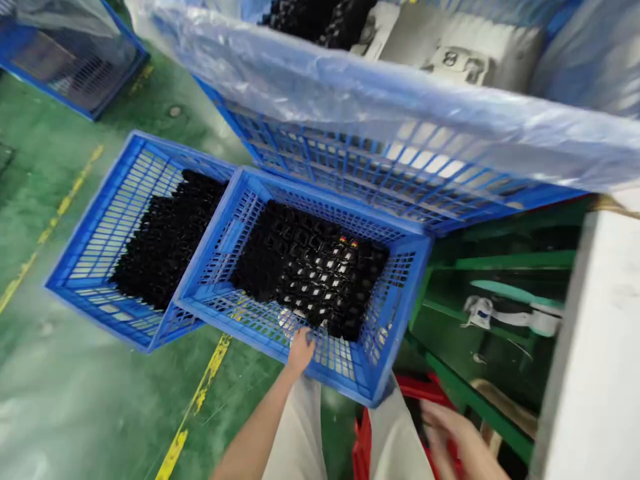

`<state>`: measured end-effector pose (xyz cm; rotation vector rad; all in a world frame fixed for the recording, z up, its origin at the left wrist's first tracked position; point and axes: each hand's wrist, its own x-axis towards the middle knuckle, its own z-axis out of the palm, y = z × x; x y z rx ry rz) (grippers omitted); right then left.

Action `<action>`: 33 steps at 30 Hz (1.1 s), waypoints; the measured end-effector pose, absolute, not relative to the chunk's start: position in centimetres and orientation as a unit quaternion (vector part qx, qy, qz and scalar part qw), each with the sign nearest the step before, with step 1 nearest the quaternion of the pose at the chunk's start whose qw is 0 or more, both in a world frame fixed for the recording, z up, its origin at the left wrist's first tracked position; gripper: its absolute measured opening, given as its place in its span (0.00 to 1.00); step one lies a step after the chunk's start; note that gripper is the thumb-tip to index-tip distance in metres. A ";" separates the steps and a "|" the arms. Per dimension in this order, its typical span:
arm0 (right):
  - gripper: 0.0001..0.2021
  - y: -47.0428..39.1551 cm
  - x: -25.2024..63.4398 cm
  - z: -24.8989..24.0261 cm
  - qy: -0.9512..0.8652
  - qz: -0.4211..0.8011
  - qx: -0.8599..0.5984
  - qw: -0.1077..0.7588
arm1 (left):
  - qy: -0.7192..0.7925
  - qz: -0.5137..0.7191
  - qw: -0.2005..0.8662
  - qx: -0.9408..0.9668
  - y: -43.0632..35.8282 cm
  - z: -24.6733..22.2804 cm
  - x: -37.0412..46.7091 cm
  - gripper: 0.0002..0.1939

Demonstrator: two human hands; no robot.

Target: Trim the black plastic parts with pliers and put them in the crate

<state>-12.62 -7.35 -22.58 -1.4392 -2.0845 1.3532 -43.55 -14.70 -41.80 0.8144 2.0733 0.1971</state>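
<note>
My left hand (301, 351) is closed over the near rim of a blue plastic crate (210, 308), with its fingers over the edge. Inside that crate lie many small black parts (320, 267), some with pale or orange-red spots. My right hand (443, 427) is smeared by motion low on the right, apart from the crate and near a red frame-like object (363, 447). Whether its fingers hold anything cannot be made out.
A second blue crate (95, 293) with black parts adjoins on the left. Behind stands a large crate (320, 157) lined with plastic film (350, 93), holding black and white parts. A green shelf (450, 333) and white surface (595, 347) are at right. Yellow lines (210, 373) mark the green floor.
</note>
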 end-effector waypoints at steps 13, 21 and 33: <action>0.15 5.1 -28.3 -59.1 -0.675 0.423 -0.604 -0.003 | 0.825 0.052 0.368 0.427 -8.3 -57.1 -65.6 0.20; 0.27 15.0 -27.1 -72.4 -0.681 0.320 -0.658 -0.026 | 0.811 0.086 0.349 0.461 2.3 -68.5 -59.4 0.31; 0.23 19.6 -29.6 -79.3 -0.763 0.255 -0.588 -0.082 | 0.839 0.006 0.367 0.402 9.7 -72.2 -56.4 0.39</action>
